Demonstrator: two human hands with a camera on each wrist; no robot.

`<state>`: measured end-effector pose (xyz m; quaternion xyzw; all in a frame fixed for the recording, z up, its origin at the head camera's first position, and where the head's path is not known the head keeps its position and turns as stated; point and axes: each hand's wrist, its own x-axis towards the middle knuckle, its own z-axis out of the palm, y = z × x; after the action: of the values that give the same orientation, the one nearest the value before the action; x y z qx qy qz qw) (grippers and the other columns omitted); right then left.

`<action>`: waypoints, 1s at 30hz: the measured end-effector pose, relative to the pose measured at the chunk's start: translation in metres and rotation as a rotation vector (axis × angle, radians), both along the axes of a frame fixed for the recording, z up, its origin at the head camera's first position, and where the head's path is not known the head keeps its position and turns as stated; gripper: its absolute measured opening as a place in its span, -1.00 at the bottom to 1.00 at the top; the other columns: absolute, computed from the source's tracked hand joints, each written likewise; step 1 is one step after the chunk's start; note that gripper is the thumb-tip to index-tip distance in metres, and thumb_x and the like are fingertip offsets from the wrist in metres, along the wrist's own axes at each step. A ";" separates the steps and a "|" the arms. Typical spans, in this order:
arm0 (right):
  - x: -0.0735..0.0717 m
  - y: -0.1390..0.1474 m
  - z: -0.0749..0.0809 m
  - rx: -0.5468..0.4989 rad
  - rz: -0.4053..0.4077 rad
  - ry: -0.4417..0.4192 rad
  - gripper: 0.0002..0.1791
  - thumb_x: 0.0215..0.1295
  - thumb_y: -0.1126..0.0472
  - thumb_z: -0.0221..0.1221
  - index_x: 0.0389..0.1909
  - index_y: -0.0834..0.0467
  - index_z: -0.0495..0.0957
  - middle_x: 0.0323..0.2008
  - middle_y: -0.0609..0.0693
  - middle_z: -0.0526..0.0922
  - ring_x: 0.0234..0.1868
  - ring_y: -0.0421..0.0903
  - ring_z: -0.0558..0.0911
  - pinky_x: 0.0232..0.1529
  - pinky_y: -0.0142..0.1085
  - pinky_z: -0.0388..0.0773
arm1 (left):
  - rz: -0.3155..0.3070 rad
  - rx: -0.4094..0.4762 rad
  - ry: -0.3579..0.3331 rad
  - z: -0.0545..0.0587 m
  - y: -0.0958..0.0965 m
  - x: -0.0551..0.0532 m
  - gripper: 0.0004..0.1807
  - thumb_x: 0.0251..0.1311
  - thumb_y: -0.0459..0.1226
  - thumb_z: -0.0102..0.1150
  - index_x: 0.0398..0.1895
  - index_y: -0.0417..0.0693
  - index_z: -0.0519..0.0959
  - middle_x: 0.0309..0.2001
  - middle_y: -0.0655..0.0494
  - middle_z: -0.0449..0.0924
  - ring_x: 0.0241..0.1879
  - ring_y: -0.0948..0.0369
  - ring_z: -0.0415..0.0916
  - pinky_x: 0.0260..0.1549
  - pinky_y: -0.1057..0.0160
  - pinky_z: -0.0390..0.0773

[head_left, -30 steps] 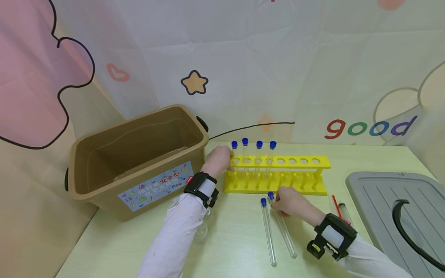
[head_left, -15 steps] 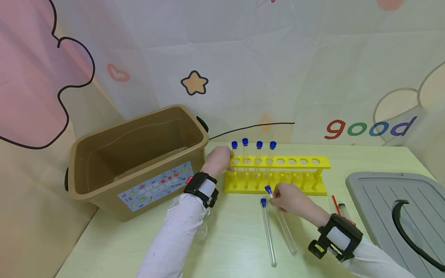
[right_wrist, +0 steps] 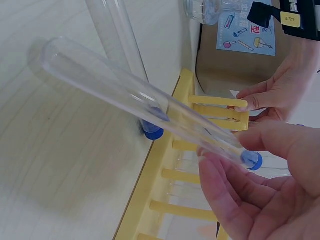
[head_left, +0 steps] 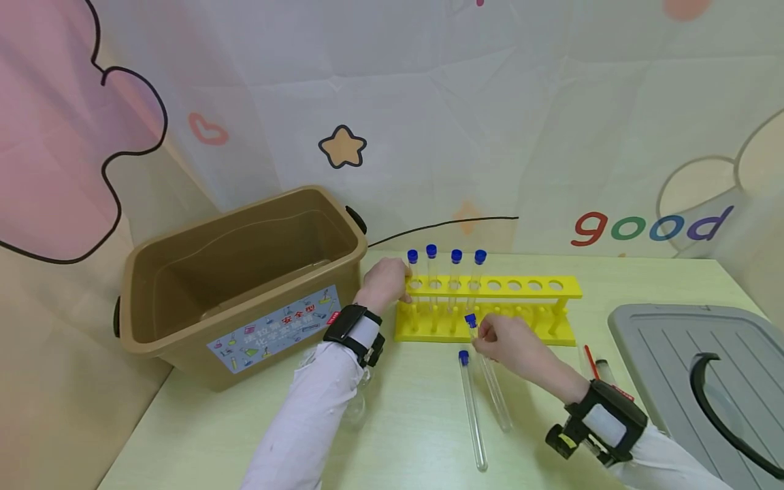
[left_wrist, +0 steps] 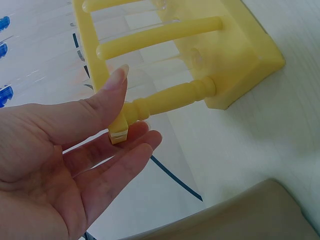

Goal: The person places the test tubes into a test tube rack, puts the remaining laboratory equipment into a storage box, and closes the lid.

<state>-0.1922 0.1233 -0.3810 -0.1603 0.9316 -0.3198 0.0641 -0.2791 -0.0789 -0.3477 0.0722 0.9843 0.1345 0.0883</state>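
Yellow plastic rack [head_left: 566,289]: four blue-stoppered tubes [head_left: 431,267] seated in its left-hand holes. Beside it stands one brown bin [head_left: 263,238], open at the top. Count of tubes: six (four racked, one held, one lying). Right hand [head_left: 511,345] pinches the held tube [right_wrist: 125,90] between thumb and fingers near its stopper, tilted, in front of the rack. Loose tube [head_left: 472,415] lies on the table. Left hand [head_left: 384,281] pinches the rack's left end. Relative to one second earlier, the held tube has advanced toward the rack.

White sleeves [head_left: 304,418], black wrist straps [head_left: 344,322]
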 end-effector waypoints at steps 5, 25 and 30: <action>0.000 0.000 0.005 -0.028 0.001 0.067 -0.90 0.14 0.33 0.17 -0.43 0.27 0.44 -0.67 -0.05 0.40 -0.70 -0.17 0.31 -0.69 -0.39 0.21 | 0.012 0.017 -0.006 0.001 0.000 0.001 -0.43 -0.03 -0.31 0.31 0.14 -0.11 0.45 0.07 0.02 0.42 -0.17 0.16 0.33 -0.10 0.26 0.34; -0.004 0.006 0.016 -0.129 -0.077 0.187 -0.86 0.18 0.30 0.17 -0.32 0.30 0.45 -0.51 -0.02 0.49 -0.50 -0.09 0.45 -0.53 -0.33 0.43 | -0.012 0.012 0.009 0.000 -0.001 0.001 -0.45 -0.03 -0.31 0.31 0.12 -0.12 0.47 0.06 0.02 0.44 -0.15 0.15 0.35 -0.05 0.25 0.33; -0.005 0.009 0.020 -0.150 -0.082 0.209 -0.86 0.19 0.29 0.16 -0.31 0.28 0.44 -0.49 -0.02 0.48 -0.46 -0.07 0.45 -0.55 -0.33 0.41 | -0.011 0.011 0.002 0.001 -0.001 0.001 -0.44 -0.03 -0.31 0.31 0.13 -0.12 0.46 0.06 0.02 0.44 -0.16 0.16 0.35 -0.05 0.24 0.33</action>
<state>-0.1968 0.1324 -0.3614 -0.1588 0.9125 -0.3725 -0.0586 -0.2783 -0.0796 -0.3467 0.0784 0.9833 0.1393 0.0875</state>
